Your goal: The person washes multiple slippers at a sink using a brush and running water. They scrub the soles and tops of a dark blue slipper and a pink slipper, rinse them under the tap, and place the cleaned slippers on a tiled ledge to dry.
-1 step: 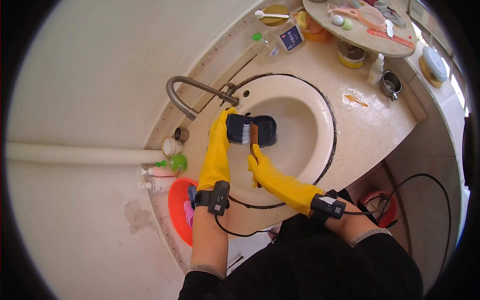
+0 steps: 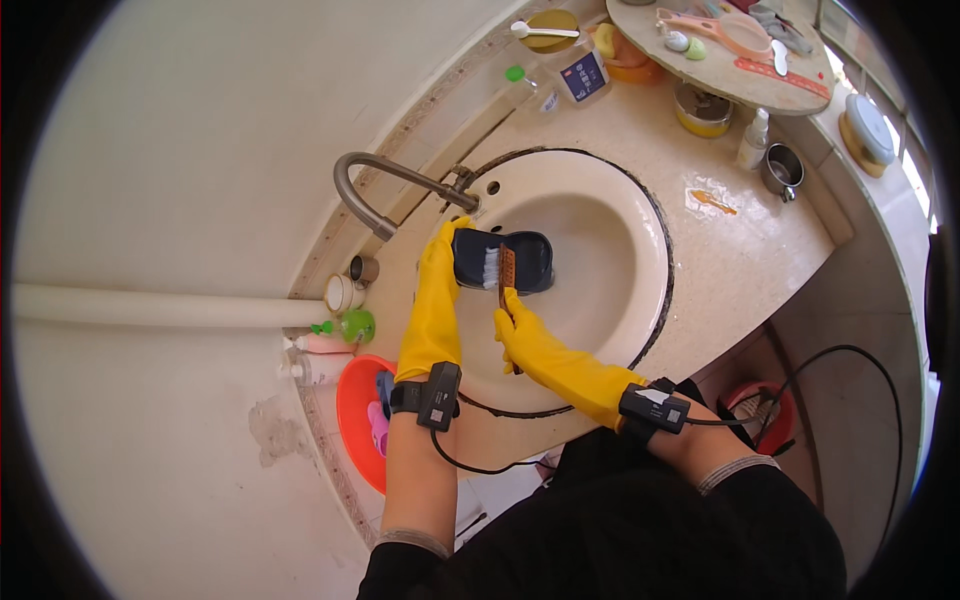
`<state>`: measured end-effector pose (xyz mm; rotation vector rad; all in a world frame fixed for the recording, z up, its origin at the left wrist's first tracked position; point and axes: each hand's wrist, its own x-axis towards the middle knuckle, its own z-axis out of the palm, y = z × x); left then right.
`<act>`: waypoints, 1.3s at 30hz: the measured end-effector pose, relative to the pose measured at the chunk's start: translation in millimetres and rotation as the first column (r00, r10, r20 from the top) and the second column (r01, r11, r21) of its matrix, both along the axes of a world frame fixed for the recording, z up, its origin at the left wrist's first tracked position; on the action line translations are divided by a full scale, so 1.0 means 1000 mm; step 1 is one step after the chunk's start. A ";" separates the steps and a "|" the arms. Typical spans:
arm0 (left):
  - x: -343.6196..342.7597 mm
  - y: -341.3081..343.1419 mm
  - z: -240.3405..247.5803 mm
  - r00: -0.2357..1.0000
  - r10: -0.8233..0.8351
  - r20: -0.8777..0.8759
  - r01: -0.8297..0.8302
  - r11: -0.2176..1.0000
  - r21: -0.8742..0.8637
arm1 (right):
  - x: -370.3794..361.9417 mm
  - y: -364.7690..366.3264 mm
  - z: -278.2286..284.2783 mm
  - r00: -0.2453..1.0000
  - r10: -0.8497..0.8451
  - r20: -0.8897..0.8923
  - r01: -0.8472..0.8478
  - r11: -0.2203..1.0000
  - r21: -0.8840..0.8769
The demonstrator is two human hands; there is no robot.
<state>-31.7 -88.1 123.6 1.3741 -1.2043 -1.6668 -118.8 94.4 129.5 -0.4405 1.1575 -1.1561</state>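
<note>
I see my left hand [image 2: 437,285], in a yellow glove, gripping the left end of a dark shoe [image 2: 505,260] held inside the cream sink [image 2: 620,250]. My right hand [image 2: 525,335] is clenched around a brown brush [image 2: 506,272] whose bristles rest on the shoe. On the far counter stands a clear bottle with a blue rectangular label [image 2: 580,75]; a green-capped spray bottle [image 2: 350,325] sits left.

Home bathroom/wash area: round cream sink [image 2: 610,290] set in a beige stone counter [image 2: 740,250] mid-frame, curved metal faucet [image 2: 385,185] on its upper left. Toiletry bottles [image 2: 325,345] at the left rim, cups and jars at top, red plastic basin [image 2: 355,420] on the floor lower left.
</note>
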 end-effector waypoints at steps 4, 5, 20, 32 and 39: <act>0.002 0.003 -0.001 0.995 0.012 -0.102 -0.007 0.999 0.042 | 0.004 -0.010 0.008 0.983 0.157 0.090 -0.132 0.962 -0.238; 0.002 0.005 0.000 0.993 0.010 -0.114 -0.007 0.999 0.032 | 0.004 -0.013 0.008 0.995 0.099 0.028 -0.093 0.982 -0.164; -0.013 -0.018 0.012 0.754 -0.008 0.657 0.187 0.961 -0.203 | -0.029 0.010 -0.052 0.994 0.017 0.107 -0.019 1.000 0.015; 0.002 -0.028 0.010 0.856 -0.212 0.471 0.414 0.827 -0.380 | -0.078 0.015 -0.056 0.995 -0.094 0.035 0.090 0.992 0.087; -0.012 -0.028 0.000 0.853 -0.147 0.502 0.394 0.812 -0.432 | -0.076 0.019 -0.060 0.997 -0.074 0.035 0.070 0.992 0.107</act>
